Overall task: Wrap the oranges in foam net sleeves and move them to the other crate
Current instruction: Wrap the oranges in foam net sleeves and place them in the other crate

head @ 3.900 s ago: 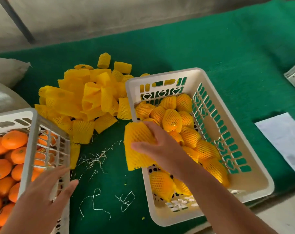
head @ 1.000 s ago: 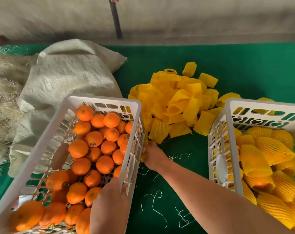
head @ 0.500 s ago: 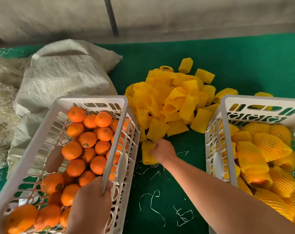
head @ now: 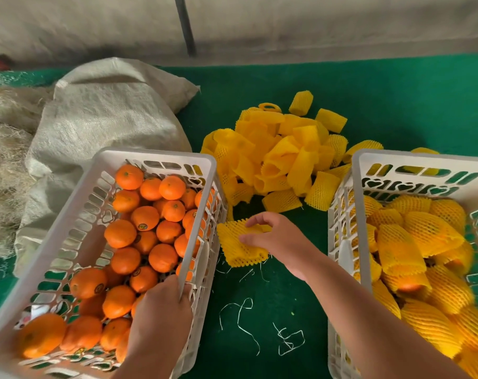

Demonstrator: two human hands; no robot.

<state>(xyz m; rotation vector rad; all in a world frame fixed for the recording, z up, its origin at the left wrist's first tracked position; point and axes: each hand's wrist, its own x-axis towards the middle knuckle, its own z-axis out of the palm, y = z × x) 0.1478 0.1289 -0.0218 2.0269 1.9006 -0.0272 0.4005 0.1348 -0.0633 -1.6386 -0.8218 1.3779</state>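
Head view: on the green counter (head: 396, 105), oranges (head: 150, 228) waited in the left crate (head: 76, 209), left hand (head: 161, 324) gripping its rim; right hand (head: 276, 239) had just lifted a sleeve (head: 237, 247), fingers pinching it, ready for wrapping.

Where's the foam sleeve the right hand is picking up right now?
The foam sleeve lies on the green cloth in the gap between the crates, beside the crate of bare oranges, pinched by the right hand.
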